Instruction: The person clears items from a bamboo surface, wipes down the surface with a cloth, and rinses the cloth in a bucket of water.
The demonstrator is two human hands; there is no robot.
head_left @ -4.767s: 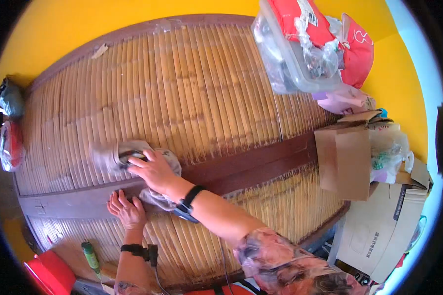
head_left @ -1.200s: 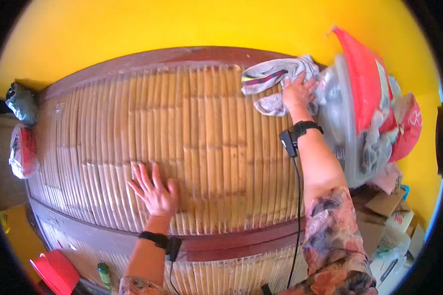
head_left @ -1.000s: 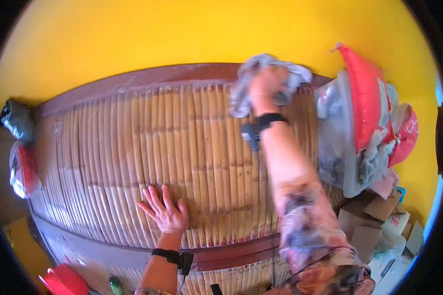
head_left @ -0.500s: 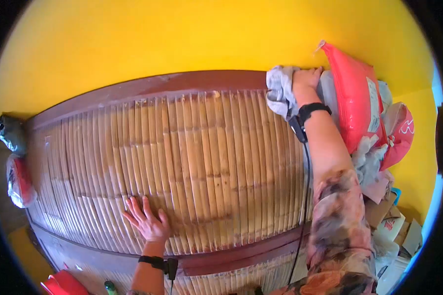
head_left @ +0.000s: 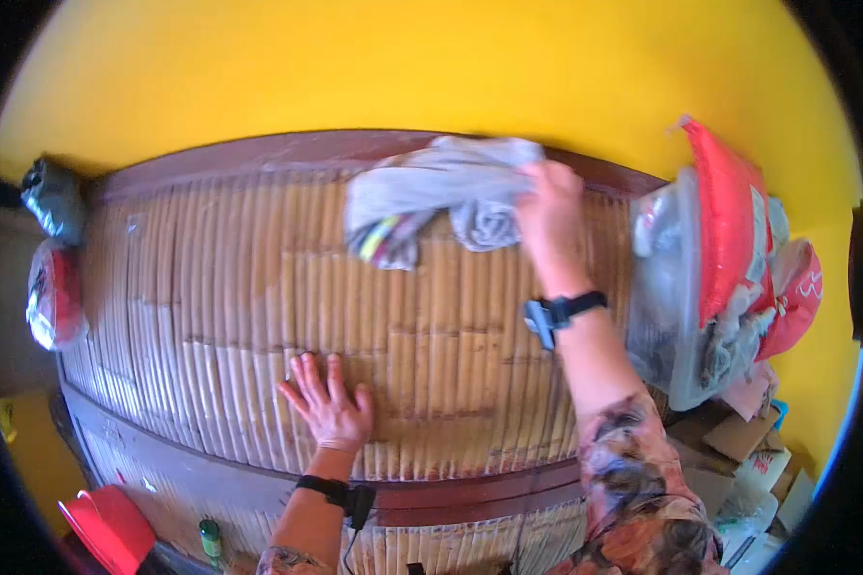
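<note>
Pinching cloth (head_left: 431,182) by edge in right hand (head_left: 550,206), likely so it fans leftward of fingers; resting left hand (head_left: 334,410) spread on slats (head_left: 441,369), probably for balance.

Bright yellow paint covers the back wall (head_left: 355,67) of a room in soft, even light, the colour deepening to amber toward the right, where a narrow pale-blue strip (head_left: 844,412) edges the view. A dim grey-brown area (head_left: 8,287) lies at left, above an ochre patch (head_left: 34,455).
</note>
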